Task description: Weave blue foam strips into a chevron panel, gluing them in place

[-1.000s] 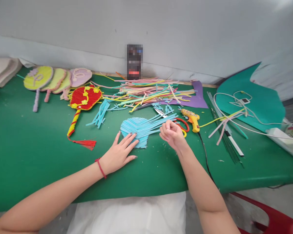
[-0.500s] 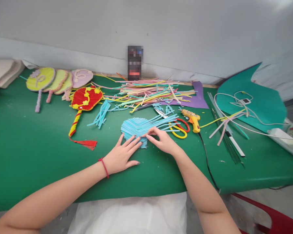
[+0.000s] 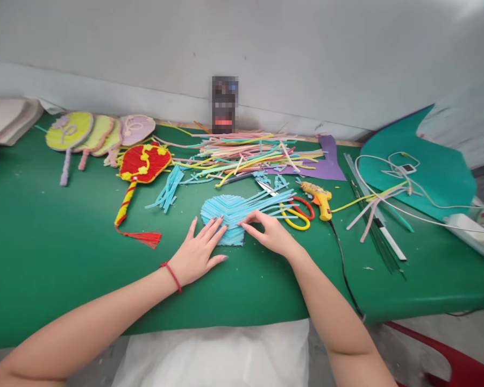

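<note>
A light blue woven fan piece point(image 3: 222, 210) lies on the green table point(image 3: 64, 247), its loose strips trailing right. My left hand point(image 3: 199, 250) rests flat on its near edge, fingers spread, a red cord round the wrist. My right hand point(image 3: 269, 232) sits at the piece's right side, fingertips pinched on the blue strips there. Red and yellow scissors point(image 3: 297, 214) and a yellow glue gun point(image 3: 318, 196) lie just right of my right hand.
A heap of coloured strips point(image 3: 246, 153) fills the back middle. Finished fans lie at back left: a red and yellow one point(image 3: 143, 162) with a tassel, and yellow and pink ones point(image 3: 89, 134). Teal sheet point(image 3: 419, 166), white cable, purple sheet point(image 3: 326, 164) at right. Red chair point(image 3: 447, 360) lower right.
My right hand has come down and left from above the scissors to the blue piece's right edge. My left hand has stayed pressed on the piece.
</note>
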`<state>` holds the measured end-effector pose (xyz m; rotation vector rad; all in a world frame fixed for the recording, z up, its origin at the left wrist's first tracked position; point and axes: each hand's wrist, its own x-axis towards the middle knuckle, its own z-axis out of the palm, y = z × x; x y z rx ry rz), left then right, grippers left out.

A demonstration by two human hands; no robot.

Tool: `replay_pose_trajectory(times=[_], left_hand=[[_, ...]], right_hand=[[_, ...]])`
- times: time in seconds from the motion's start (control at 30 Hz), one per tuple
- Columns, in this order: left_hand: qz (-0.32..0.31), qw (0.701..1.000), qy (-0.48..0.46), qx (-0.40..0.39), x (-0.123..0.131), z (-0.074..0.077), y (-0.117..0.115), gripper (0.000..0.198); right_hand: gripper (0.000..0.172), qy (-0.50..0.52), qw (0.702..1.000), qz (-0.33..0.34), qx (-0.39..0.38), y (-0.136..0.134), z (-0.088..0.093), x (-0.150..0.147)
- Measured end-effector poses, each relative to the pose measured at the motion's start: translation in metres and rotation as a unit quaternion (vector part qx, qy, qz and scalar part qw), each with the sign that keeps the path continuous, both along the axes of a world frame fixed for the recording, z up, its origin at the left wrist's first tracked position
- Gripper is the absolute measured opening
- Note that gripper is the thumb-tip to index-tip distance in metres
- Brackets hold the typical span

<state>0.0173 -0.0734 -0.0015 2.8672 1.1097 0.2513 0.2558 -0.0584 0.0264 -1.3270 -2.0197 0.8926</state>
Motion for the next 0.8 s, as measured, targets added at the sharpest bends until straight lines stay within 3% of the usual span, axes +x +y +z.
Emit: replay_pose_trajectory(times=[0.1,0.33,0.53,0.8], left_hand=[[0.022,1.000,-0.002,0.008,-0.002,0.002,0.005,0.062],[0.144,0.988,0.026,0.038,-0.005,0.010,0.005,0.058],[0.154,0.987,0.048,0.020,0.003,0.011,-0.011,0.064],[0.157,0.986,0.050,0.012,0.001,0.011,-0.007,0.065]], right_hand=[[0.016,-0.005,1.000,0.001,0.005,0.000,0.000,0.000],[0.017,-0.005,1.000,0.003,0.009,0.000,0.001,0.000],[0.016,-0.010,1.000,0.002,0.006,0.001,0.002,0.000],[0.015,-0.009,1.000,0.004,-0.001,0.000,0.001,-0.001]])
